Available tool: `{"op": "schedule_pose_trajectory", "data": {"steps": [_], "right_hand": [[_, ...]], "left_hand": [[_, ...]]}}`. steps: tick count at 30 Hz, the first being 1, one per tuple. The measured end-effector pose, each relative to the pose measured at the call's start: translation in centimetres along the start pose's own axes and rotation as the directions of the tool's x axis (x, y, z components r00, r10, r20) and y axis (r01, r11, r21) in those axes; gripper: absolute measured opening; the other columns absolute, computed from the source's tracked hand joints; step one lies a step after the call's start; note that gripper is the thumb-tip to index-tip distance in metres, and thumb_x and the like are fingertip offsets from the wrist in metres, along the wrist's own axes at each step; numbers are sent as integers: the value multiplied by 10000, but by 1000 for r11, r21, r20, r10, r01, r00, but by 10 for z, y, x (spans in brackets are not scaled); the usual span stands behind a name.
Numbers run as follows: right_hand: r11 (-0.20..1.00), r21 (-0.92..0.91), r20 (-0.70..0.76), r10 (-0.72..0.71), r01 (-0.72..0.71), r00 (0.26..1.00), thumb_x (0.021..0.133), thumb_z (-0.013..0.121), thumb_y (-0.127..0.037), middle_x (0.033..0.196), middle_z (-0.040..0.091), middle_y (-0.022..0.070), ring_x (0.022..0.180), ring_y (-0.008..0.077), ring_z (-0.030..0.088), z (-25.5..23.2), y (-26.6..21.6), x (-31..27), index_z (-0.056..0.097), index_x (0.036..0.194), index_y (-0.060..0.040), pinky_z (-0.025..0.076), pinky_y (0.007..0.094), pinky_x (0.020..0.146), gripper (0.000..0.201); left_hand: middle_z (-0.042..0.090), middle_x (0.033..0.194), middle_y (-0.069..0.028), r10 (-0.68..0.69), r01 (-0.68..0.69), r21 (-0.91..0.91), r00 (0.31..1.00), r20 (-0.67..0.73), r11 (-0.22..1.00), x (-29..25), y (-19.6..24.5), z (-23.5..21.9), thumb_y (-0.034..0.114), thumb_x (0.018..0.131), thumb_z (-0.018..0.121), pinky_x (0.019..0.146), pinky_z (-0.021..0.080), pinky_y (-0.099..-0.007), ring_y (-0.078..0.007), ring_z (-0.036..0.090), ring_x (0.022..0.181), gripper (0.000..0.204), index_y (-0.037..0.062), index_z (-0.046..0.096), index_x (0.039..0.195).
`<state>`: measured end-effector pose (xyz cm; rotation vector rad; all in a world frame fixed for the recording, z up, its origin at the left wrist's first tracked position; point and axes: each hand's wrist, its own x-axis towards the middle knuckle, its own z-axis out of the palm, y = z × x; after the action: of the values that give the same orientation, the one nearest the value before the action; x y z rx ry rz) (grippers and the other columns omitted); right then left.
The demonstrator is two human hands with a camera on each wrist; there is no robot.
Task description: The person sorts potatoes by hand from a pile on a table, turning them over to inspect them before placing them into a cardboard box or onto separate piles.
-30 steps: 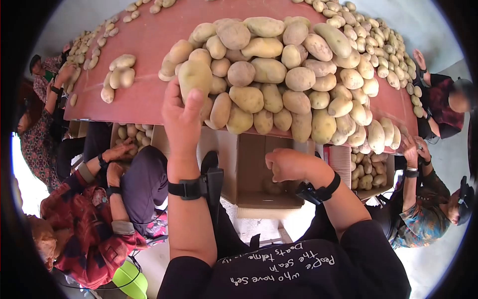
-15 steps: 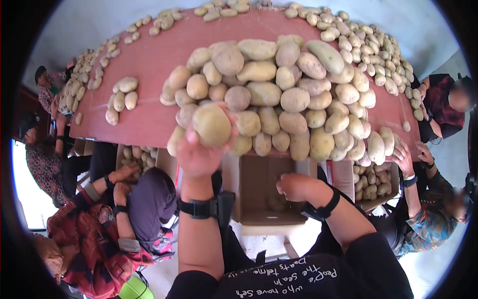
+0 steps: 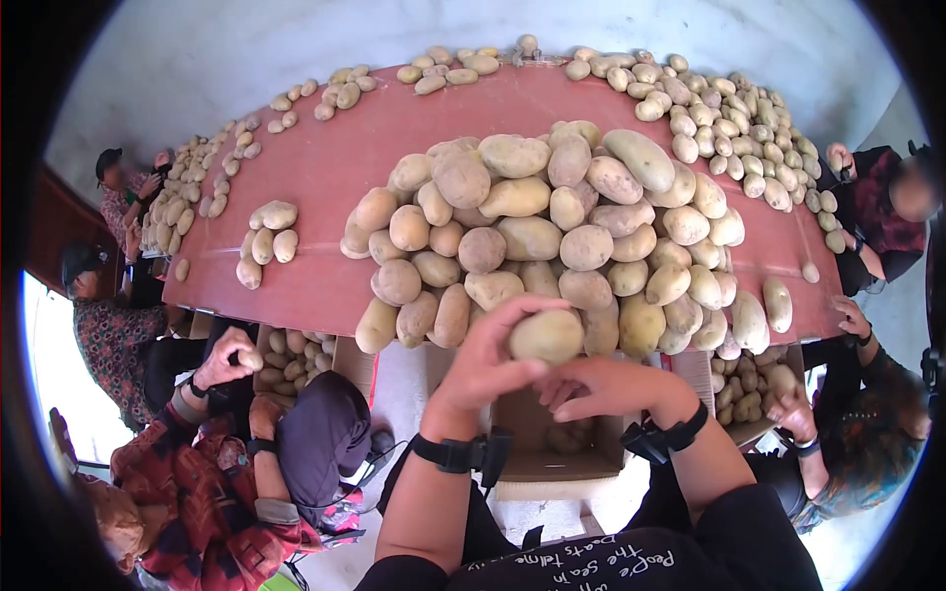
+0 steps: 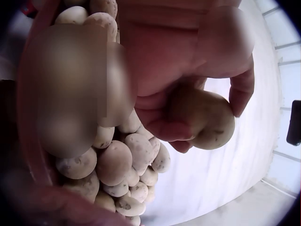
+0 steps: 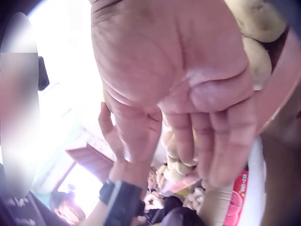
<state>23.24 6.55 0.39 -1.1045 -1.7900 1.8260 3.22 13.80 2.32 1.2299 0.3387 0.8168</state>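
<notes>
– When the hands are looked at, what is found in the left hand (image 3: 485,362)?
– One potato (image 3: 547,336) is gripped there, with the thumb and the fingers curled around it. It is held above the near edge of the red table (image 3: 414,118)

– And how is the right hand (image 3: 603,386) kept?
– It is open, with loosely bent fingers, and nothing is gripped by it. It is placed just beside the left hand, close to the potato; whether they are touched by it cannot be told

– What is seen below?
– Under the hands, a cardboard box (image 3: 512,419) is seen, and some potatoes are contained in its bottom

– And beyond the hands?
– A big heap (image 3: 530,237) of potatoes is piled at the near edge. To the left of it a small group (image 3: 263,246) is laid, and more potatoes are spread along the far edge

– Are other people seen?
– Yes, people are seated on both sides. By the person in the red patterned shirt (image 3: 212,478), at the left, a small potato (image 3: 251,361) is held near another box of potatoes
</notes>
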Motion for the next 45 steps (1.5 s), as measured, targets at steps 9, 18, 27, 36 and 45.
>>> {"op": "schedule_pose_trajectory", "data": {"steps": [9, 18, 27, 36, 45], "right_hand": [[467, 866, -90, -205, 179, 974, 929, 574, -425, 1197, 568, 140, 1009, 249, 632, -4, 2, 0, 382, 1400, -12, 570, 320, 746, 656], [958, 277, 158, 31, -75, 987, 858, 678, -286, 1017, 599, 27, 793, 100, 583, 10, -25, 5, 542, 1282, -98, 510, 237, 672, 483], [997, 21, 218, -73, 70, 973, 857, 675, -341, 1083, 649, 71, 944, 182, 621, 11, -17, 11, 593, 1212, -82, 472, 303, 861, 447], [999, -42, 238, -24, 34, 971, 853, 678, -335, 1122, 636, 89, 1023, 212, 601, 4, -19, 12, 570, 1243, -85, 453, 323, 901, 476], [993, -32, 341, 118, -114, 932, 876, 636, -366, 1082, 643, 100, 967, 208, 609, 7, -21, 8, 577, 1223, -91, 466, 322, 848, 447]], "left_hand": [[631, 1086, -73, 103, -85, 352, 994, -33, 932, 6, -2, 4, 24, 706, 746, 836, 485, -293, -166, 587, 951, 513, 65, 603, 1197], [605, 1142, -92, 506, 152, 830, 729, -461, 537, 14, -2, -31, 37, 744, 721, 796, 480, -306, -184, 561, 979, 467, 40, 591, 1192], [578, 1206, -130, 518, 256, 937, 782, -346, 238, 32, -4, -26, 101, 711, 763, 914, 444, -409, -301, 513, 1087, 629, 63, 528, 1294], [596, 1136, -142, 482, 345, 904, 766, -426, 252, 43, -7, -23, 105, 735, 742, 897, 451, -383, -284, 543, 1016, 614, 54, 519, 1305], [611, 1100, -101, 197, -311, -89, 772, -604, 946, 26, -4, -44, 424, 1016, 350, 745, 491, -265, -177, 591, 951, 502, 5, 500, 1248]]}}
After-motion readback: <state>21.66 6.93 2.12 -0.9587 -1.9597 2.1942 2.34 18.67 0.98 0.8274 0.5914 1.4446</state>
